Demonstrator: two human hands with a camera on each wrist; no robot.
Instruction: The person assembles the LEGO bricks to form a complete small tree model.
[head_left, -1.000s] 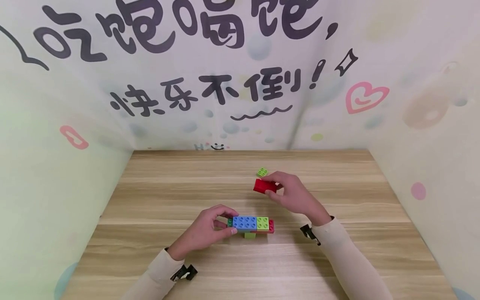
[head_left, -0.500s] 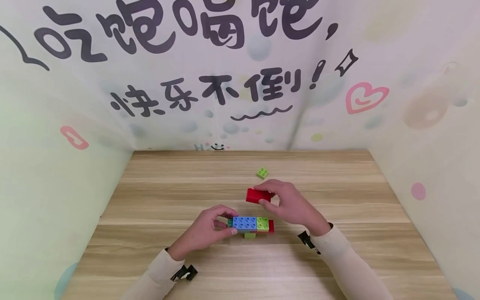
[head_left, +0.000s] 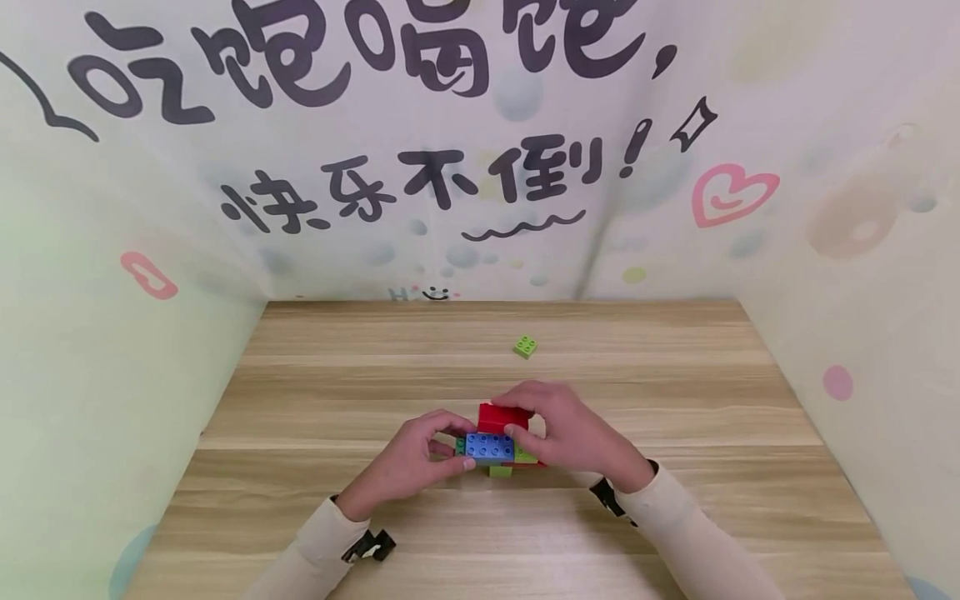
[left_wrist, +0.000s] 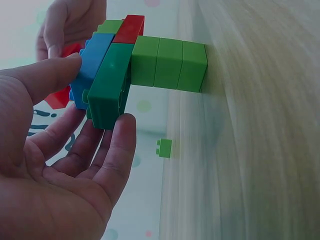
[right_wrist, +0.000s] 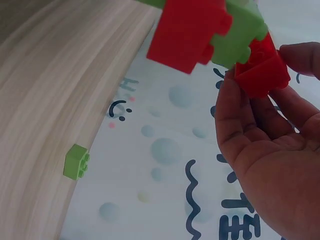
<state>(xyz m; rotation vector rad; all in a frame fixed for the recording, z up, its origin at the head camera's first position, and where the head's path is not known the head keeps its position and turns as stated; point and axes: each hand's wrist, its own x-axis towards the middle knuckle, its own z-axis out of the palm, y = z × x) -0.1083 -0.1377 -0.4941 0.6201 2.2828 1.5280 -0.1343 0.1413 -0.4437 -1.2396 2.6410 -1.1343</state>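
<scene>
In the head view my left hand point(head_left: 408, 458) grips the left end of a toy building-brick structure. Its blue brick point(head_left: 487, 447) lies on top beside a lime brick point(right_wrist: 237, 37), over a layer of a dark green brick point(left_wrist: 107, 85) and a red brick point(right_wrist: 187, 35). Three stacked lime bricks point(left_wrist: 170, 65) form the post beneath. The left thumb touches the blue brick, with fingers around the dark green end. My right hand point(head_left: 570, 429) pinches another red brick point(head_left: 498, 417) just above the top layer. That brick's hollow underside shows in the right wrist view; whether it touches the structure is unclear.
A loose lime brick point(head_left: 526, 346) lies behind the hands on the wooden table point(head_left: 337, 358). Printed walls enclose the table at the back point(head_left: 352, 267) and on both sides.
My right hand has carried the red brick toward me and slightly left, from near the loose lime brick to above the structure. The left hand has held still.
</scene>
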